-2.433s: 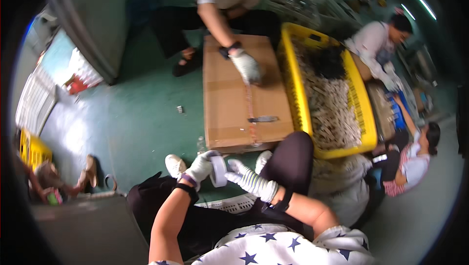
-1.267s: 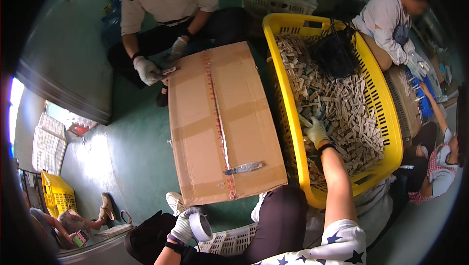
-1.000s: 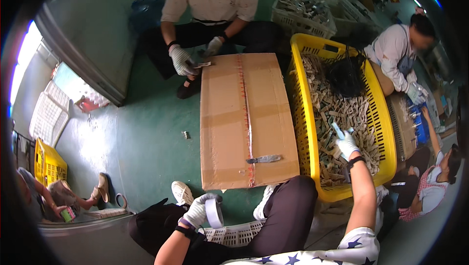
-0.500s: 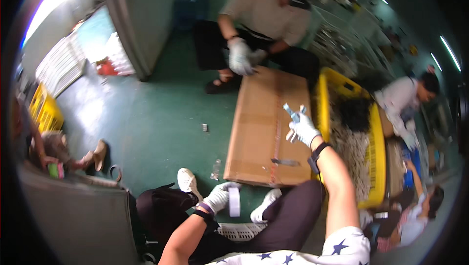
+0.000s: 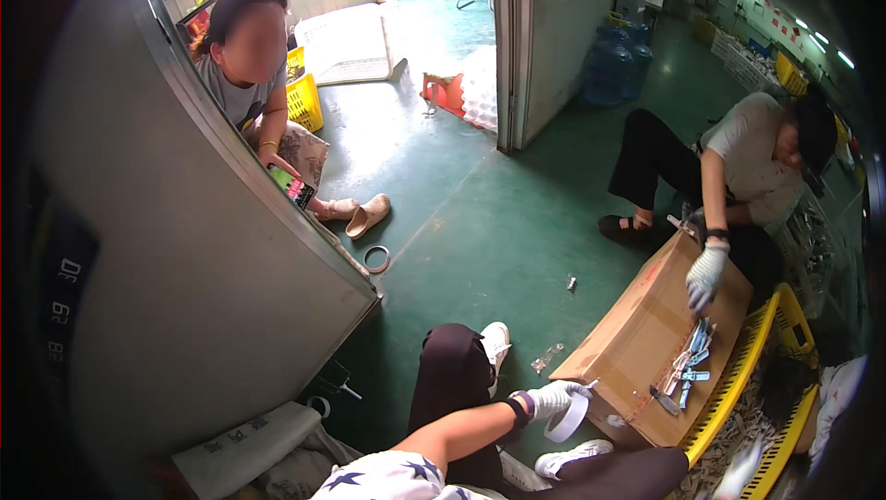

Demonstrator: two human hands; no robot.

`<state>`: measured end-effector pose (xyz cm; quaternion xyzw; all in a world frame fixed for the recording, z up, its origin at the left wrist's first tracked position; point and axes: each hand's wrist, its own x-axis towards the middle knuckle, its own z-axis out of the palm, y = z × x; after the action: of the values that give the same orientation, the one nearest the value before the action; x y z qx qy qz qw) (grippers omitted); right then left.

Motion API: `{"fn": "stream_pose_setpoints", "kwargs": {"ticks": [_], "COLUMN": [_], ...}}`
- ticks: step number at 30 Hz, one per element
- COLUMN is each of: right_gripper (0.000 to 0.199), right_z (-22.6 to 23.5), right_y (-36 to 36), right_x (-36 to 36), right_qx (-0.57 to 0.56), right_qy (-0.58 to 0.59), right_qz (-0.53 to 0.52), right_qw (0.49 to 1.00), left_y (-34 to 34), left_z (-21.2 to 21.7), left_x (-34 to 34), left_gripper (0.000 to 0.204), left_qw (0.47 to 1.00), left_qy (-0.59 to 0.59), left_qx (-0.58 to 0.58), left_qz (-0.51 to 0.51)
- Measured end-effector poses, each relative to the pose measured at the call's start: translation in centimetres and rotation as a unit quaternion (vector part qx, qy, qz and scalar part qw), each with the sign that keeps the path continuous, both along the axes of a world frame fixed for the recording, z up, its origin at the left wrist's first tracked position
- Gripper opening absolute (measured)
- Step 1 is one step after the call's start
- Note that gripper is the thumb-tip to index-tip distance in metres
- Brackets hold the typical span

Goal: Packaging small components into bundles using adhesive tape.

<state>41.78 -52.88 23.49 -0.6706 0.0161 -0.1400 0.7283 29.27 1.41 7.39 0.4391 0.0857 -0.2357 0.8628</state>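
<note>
My left hand [image 5: 551, 398], in a white glove, has its fingers closed round a roll of white tape [image 5: 568, 419]. It is beside the near left corner of a brown cardboard box [image 5: 637, 334]. Small metallic and light-blue pieces [image 5: 690, 357] lie in a loose pile on the box, with a dark grey strip [image 5: 663, 399] at their near end. My right hand [image 5: 741, 470], gloved and smeared by motion, is low at the right, over the near part of a yellow crate [image 5: 736, 408]. Its fingers cannot be made out. A co-worker's gloved hand [image 5: 707, 274] hovers above the pile.
The co-worker [image 5: 752, 163] sits beyond the box. Another person with a phone [image 5: 293, 188] sits at the left, behind a grey panel [image 5: 212, 251]. A brown tape roll [image 5: 377, 259], clear plastic scraps [image 5: 546, 359] and a small metal piece [image 5: 572, 283] lie on the green floor.
The view has swung left. The light-blue pieces from my right hand now lie on the box, and that hand has moved to the crate. My left hand keeps the tape roll.
</note>
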Motion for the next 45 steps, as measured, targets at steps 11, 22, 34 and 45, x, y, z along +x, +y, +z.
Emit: {"fn": "stream_pose_setpoints", "kwargs": {"ticks": [11,22,34,45], "right_gripper": [0.043,0.043,0.029,0.028], "right_z": [25.0,27.8,8.3,4.5], "right_y": [41.8,75.7,33.1,5.6], "right_x": [-1.5,-13.4,-14.2,-19.9], "right_qx": [-0.229,-0.39,-0.1,0.054], "right_qy": [-0.24,-0.231,0.277,0.281], "right_qz": [0.425,0.723,0.361,-0.09], "right_qw": [0.842,0.522,0.885,0.954], "left_y": [2.2,2.7,1.1,0.5], "left_z": [-1.0,-0.2,-4.6,2.5], "left_x": [-0.9,-1.0,0.2,-1.2], "left_gripper": [0.044,0.042,0.039,0.014], "left_qw": [0.993,0.995,0.997,0.992], "left_qy": [-0.044,-0.035,-0.077,0.113], "left_qx": [0.105,0.085,-0.008,0.025], "left_qz": [-0.014,-0.023,-0.018,0.058]}}
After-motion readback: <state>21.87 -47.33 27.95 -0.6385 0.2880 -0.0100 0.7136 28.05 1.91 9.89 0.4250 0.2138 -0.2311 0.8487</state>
